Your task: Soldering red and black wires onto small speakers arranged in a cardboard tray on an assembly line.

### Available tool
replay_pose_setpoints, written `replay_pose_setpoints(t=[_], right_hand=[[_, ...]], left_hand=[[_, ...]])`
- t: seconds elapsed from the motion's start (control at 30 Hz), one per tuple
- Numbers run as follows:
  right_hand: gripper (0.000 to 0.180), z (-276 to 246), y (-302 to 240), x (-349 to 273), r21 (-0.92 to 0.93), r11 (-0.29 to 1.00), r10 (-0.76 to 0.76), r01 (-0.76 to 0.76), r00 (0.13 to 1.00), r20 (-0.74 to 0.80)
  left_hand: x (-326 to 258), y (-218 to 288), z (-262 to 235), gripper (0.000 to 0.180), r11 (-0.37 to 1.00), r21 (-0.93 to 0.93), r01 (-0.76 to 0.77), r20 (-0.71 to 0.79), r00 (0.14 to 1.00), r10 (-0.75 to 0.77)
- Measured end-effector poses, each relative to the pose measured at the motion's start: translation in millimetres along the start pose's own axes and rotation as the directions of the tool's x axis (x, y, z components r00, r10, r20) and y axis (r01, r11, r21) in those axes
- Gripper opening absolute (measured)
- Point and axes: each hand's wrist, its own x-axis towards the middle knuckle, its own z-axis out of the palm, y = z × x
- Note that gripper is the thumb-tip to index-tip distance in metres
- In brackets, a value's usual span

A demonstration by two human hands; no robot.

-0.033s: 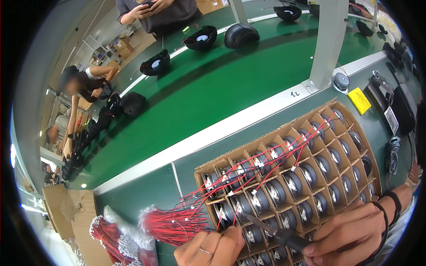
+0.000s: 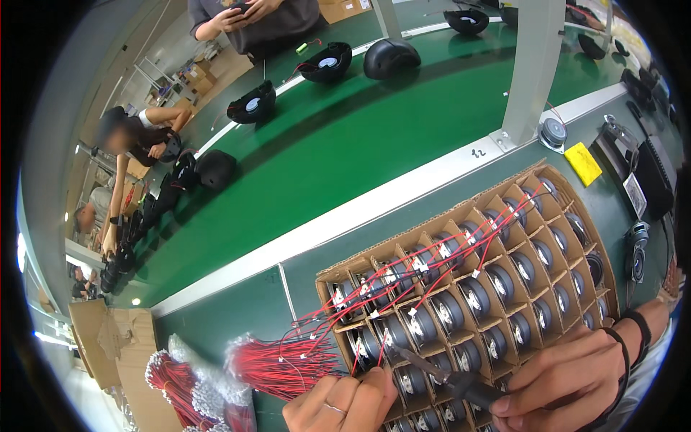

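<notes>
In my right hand (image 2: 568,381) is a soldering iron (image 2: 471,389), gripped by its black handle. Its tip points left and reaches a small speaker (image 2: 391,334) near the left end of a divided cardboard box (image 2: 568,189). Thin red wire (image 2: 380,357) rises from the pinched fingertips of my left hand (image 2: 345,403) toward that same speaker. Whether the tip touches the terminal is too small to tell. Round dark speakers stand on edge in the box's compartments. Red and black wires with white connectors (image 2: 419,267) lie across the back rows.
Left of the box lie a bundle of red wires (image 2: 281,363) and bagged wires (image 2: 173,381). A yellow sponge (image 2: 583,164) and a loose speaker (image 2: 553,135) sit back right. Beyond a metal post (image 2: 536,72), a green conveyor (image 2: 345,144) carries black shells; other people stand around it.
</notes>
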Motion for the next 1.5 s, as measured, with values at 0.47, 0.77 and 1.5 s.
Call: replay_pose_setpoints(t=[0.47,0.77,1.5], right_hand=[[0.023,-2.0,-3.2,2.0,-0.036,0.999,0.002,0.000,0.999,0.047],[0.021,0.2,-3.7,2.1,-0.054,0.999,-0.002,0.004,0.999,0.042],[0.026,-0.7,-5.1,2.0,-0.067,0.998,-0.002,0.004,1.000,0.030]], left_hand=[[-1.1,-0.6,-1.6,0.018,1.000,-0.026,0.009,-0.009,1.000,-0.010],[-5.7,-2.0,0.9,0.016,1.000,-0.007,0.018,-0.046,0.999,-0.018],[-5.2,-2.1,1.8,0.015,1.000,-0.010,0.013,-0.038,0.999,-0.014]])
